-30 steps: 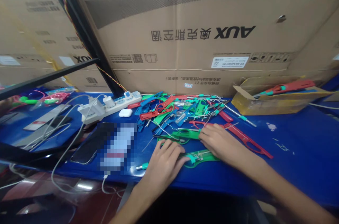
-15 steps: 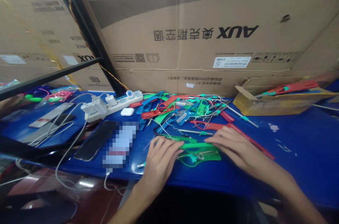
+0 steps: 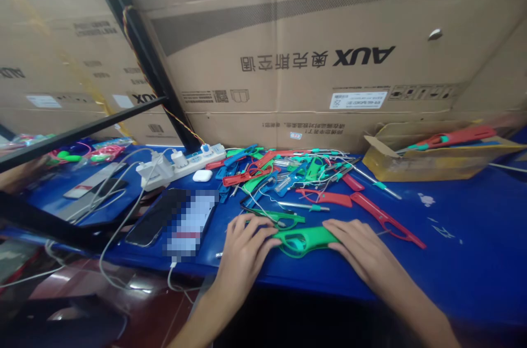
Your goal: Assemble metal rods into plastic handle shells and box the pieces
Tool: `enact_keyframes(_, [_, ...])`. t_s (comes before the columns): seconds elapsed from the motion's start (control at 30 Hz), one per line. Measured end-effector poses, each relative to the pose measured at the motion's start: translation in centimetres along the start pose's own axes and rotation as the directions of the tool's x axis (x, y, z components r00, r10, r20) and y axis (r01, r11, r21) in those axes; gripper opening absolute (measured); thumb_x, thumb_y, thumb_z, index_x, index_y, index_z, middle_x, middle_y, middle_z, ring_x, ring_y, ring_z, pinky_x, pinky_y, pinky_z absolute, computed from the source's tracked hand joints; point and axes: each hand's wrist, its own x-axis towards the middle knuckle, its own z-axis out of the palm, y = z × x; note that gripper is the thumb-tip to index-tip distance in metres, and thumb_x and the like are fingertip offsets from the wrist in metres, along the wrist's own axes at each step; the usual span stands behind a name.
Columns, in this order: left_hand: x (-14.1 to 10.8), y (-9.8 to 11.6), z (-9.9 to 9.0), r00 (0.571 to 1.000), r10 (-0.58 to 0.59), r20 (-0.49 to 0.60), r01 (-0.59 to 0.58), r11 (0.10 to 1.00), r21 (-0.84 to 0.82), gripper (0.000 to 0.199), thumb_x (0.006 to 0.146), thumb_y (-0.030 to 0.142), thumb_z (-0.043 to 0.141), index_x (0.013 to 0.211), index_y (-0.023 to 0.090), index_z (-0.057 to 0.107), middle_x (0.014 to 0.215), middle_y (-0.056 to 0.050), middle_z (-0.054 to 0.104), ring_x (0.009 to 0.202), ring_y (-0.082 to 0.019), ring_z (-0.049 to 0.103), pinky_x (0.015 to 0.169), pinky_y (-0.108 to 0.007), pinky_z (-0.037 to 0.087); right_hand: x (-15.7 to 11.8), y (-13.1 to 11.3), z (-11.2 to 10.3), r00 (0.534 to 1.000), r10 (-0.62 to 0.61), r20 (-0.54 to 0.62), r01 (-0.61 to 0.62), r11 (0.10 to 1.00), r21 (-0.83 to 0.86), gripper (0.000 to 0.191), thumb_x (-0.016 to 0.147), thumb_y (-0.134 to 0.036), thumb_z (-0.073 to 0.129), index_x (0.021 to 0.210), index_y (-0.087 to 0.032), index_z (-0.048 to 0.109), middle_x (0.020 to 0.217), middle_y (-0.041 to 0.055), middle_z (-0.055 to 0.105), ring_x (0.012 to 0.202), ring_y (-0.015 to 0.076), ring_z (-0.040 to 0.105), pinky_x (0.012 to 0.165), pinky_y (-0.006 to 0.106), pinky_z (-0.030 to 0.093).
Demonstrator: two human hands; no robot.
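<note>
Honestly just 1 green plastic lighter housing (image 3: 304, 241) near the front edge of the table (image 3: 465, 227) here, left hand (image 3: 242, 252) and right hand (image 3: 358, 243) lying open on its ends, big messy pile of red, blue and green parts (image 3: 284, 175) sitting behind it.

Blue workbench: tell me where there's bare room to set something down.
The widest bare patch of the blue workbench lies right of the red plastic piece, below the cardboard tray. A narrow strip runs between the blurred object and the left hand. The tangle of coloured plastic pieces behind the hands is crowded.
</note>
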Motion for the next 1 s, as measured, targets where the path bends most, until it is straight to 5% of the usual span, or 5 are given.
enact_keyframes(0.67, [-0.86,-0.29,-0.16,0.990,-0.020,0.141,0.021,1.000,0.001,0.007,0.101,0.022,0.063,0.106,0.022,0.068,0.104,-0.002,0.071,0.100,-0.022,0.060,0.094,-0.041,0.036,-0.19,0.12,0.65,0.985,0.051,0.167,-0.069,0.992,0.104,0.039,0.109,-0.040,0.035,0.137,-0.028,0.059,0.133,0.0057,0.068,0.120,0.0251,0.067,0.107,0.053,0.052])
enact_keyframes(1.0, [-0.92,-0.36,0.08,0.987,-0.031,0.161,0.030,1.000,0.008,0.009,0.101,0.023,0.062,0.107,0.022,0.068,0.106,-0.002,0.070,0.099,-0.022,0.061,0.091,-0.040,0.039,0.05,0.18,0.47,0.989,0.027,0.147,-0.044,0.992,0.117,0.037,0.109,-0.040,0.036,0.136,-0.029,0.059,0.132,0.0059,0.068,0.117,0.0244,0.069,0.105,0.054,0.054])
